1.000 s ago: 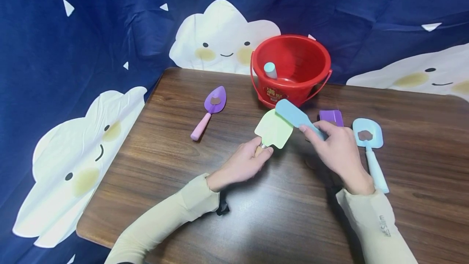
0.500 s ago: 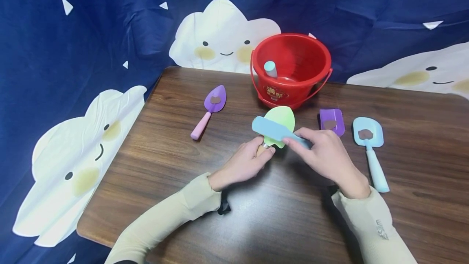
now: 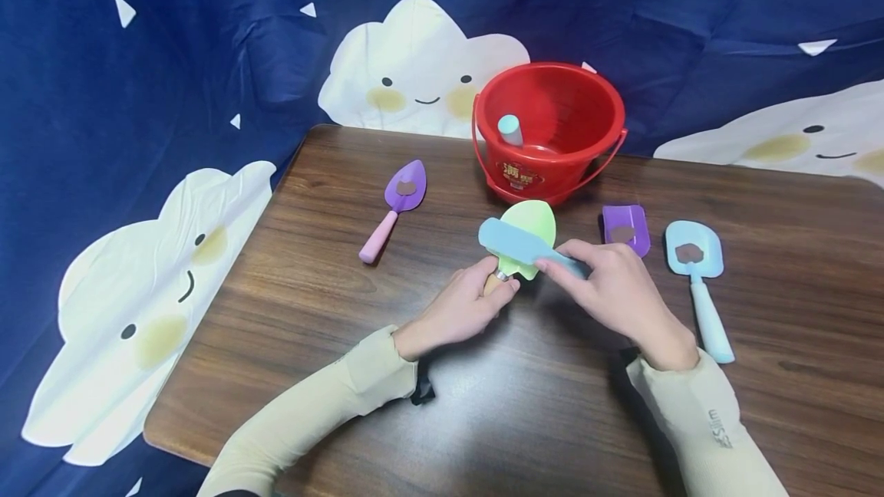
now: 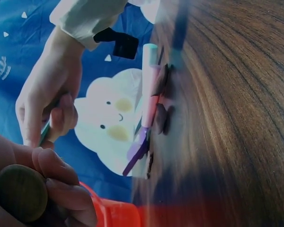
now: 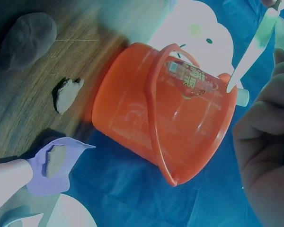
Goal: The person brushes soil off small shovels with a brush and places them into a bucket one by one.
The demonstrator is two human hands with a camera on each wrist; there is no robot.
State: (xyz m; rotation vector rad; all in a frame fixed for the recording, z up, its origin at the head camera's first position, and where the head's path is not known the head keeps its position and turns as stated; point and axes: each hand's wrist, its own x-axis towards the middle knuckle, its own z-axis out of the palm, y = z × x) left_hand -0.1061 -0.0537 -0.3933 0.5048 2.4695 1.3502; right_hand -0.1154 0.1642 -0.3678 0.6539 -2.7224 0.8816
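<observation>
My left hand [image 3: 459, 305] grips the wooden handle of a light green trowel [image 3: 539, 217], its blade raised toward the bucket. The round end of that wooden handle [image 4: 21, 193] shows in the left wrist view. In my right hand [image 3: 625, 294] is a narrow light blue trowel [image 3: 507, 240]; thumb and fingers pinch it near the blade's base, and its grip end is hidden by the palm. The blue blade lies across the green one in the head view. Whether the two blades touch, I cannot tell.
Behind the hands stands a red bucket [image 3: 552, 175] with a pale handle end [image 3: 509, 130] inside. A pink-handled purple trowel [image 3: 407, 194] lies left. A purple shovel head [image 3: 628, 221] and light blue shovel [image 3: 703, 305] lie right, each bearing a brown lump. Another dark lump [image 5: 31, 40] rests on the table.
My right hand has moved left and slightly down, bringing the blue blade lower across the green one. The green blade has turned slightly. During the last half second both hands barely shift.
</observation>
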